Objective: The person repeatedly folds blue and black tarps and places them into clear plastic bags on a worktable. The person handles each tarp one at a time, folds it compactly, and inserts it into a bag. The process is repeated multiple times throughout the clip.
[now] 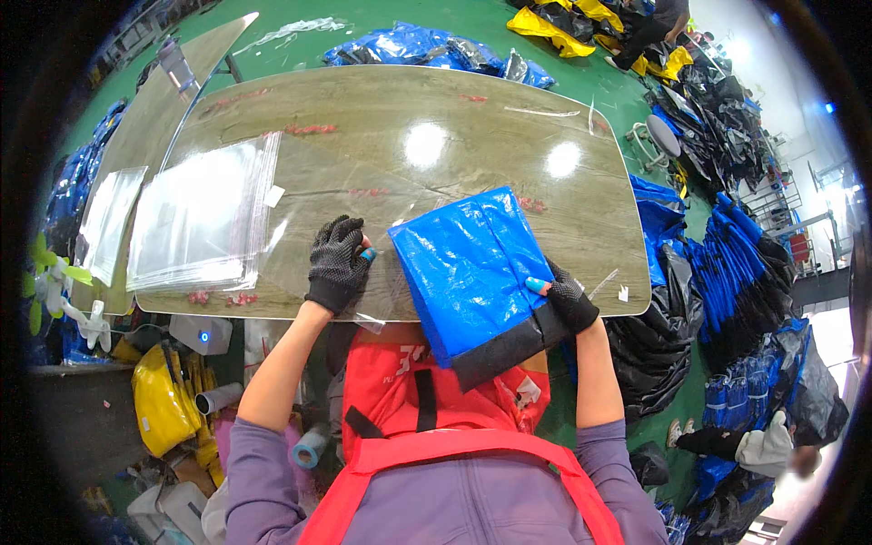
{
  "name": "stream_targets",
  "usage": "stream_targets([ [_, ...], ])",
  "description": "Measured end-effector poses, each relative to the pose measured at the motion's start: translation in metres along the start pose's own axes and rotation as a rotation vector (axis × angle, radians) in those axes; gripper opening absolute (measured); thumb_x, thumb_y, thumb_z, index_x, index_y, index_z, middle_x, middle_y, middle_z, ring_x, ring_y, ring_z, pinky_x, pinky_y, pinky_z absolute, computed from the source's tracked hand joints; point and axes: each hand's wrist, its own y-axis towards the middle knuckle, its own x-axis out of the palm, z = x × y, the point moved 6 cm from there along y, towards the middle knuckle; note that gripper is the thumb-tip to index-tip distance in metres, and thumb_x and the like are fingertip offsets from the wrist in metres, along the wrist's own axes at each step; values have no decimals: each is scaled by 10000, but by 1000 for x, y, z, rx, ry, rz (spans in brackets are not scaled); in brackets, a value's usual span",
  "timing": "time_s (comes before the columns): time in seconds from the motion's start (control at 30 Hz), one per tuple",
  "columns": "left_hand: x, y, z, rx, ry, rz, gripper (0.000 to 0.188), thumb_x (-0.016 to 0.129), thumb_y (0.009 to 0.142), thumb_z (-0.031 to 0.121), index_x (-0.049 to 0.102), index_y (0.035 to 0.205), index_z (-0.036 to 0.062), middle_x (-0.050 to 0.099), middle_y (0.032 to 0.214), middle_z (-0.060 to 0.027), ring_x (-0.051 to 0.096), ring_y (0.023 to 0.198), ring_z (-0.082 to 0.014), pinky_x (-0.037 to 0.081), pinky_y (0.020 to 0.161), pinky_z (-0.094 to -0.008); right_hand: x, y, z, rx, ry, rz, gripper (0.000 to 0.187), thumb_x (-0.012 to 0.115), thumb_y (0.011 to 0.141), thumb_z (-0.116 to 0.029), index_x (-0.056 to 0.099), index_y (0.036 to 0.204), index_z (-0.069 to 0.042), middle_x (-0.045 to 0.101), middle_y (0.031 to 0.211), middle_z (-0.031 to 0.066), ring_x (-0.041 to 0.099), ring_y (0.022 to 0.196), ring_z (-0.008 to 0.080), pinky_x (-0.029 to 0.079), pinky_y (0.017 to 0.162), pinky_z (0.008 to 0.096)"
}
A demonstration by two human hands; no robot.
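A folded blue woven-plastic sheet with a black band along its lower edge lies tilted over the near edge of the table. My right hand, in a black dotted glove with bare taped fingertips, grips its right side, thumb on top. To the left, my left hand, gloved alike, is curled with thumb and forefinger together on a clear plastic bag. That thin bag lies flat and its outline is hard to follow; part seems to run under the blue sheet. Beside it sits a stack of clear bags.
Another clear stack rests on a side table at left. A white fan with green blades stands near the left corner. Blue and black bundles crowd the floor at right. A yellow bag hangs below left. Other people are farther off at right.
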Motion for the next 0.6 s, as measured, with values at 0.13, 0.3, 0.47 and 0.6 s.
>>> stream_targets([
  [0.13, 3, -4, 8, 94, 110, 76, 249, 673, 767, 249, 608, 937, 80, 598, 1184, -130, 483, 1202, -361, 263, 1077, -511, -7, 7, 1, 32, 46, -32, 670, 704, 812, -174, 420, 1394, -4, 562, 1285, 155, 589, 1084, 236, 488, 929, 360],
  [0.3, -4, 4, 0, -28, -108, 142, 161, 654, 786, 186, 609, 893, 75, 639, 1032, -121, 563, 1032, -326, 394, 938, -451, -4, 10, -10, 56, -57, -44, 631, 693, 809, -170, 453, 1363, 14, 579, 1247, 138, 598, 1049, 220, 481, 926, 348],
  [0.47, -17, -3, 19, -51, -357, -28, 129, 617, 832, 164, 592, 896, 55, 627, 906, -150, 595, 894, -324, 457, 841, -404, 59, -1, 9, 85, -396, -54, 739, 722, 828, -266, 364, 1405, 25, 527, 1295, 168, 543, 1134, 234, 471, 940, 357],
  [0.6, -32, -29, 47, 62, -350, -205, 135, 590, 857, 180, 578, 876, 47, 634, 1057, -204, 585, 1036, -380, 373, 1022, -460, 97, 7, 29, 32, -218, -283, 429, 689, 855, -373, 492, 1021, -31, 580, 904, 92, 569, 816, 174, 491, 763, 330],
])
